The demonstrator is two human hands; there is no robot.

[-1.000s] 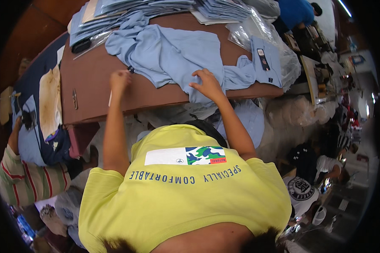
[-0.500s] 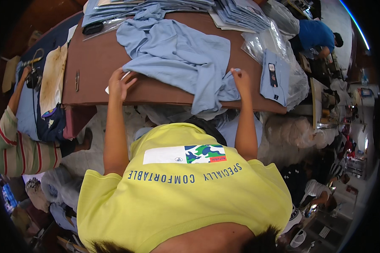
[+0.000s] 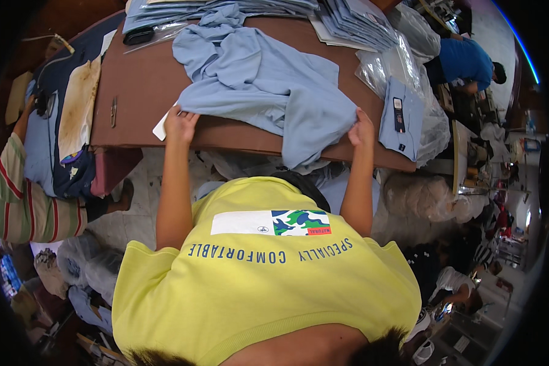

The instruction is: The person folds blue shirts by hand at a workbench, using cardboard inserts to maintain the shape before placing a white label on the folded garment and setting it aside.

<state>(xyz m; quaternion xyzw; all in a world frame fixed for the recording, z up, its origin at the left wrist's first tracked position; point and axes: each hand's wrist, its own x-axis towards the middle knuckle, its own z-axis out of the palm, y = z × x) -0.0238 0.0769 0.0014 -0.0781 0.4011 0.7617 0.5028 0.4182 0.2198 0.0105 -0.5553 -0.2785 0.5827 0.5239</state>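
Head view: the light blue shirt [image 3: 262, 79] lies crumpled at upper centre on the brown table [image 3: 140, 85]; the left hand [image 3: 180, 124] pinches its left edge, the right hand [image 3: 361, 129] clenches its right edge; part hangs over the near table edge, so I judge a loose grip could let it slide off.

Head view. My left hand [image 3: 180, 124] and right hand [image 3: 361, 129] rest on the near edges of a light blue shirt [image 3: 262, 82] spread on the brown table [image 3: 137, 91]. A white card [image 3: 160, 129] lies beside my left hand; a bagged folded shirt [image 3: 401, 116] lies near my right.
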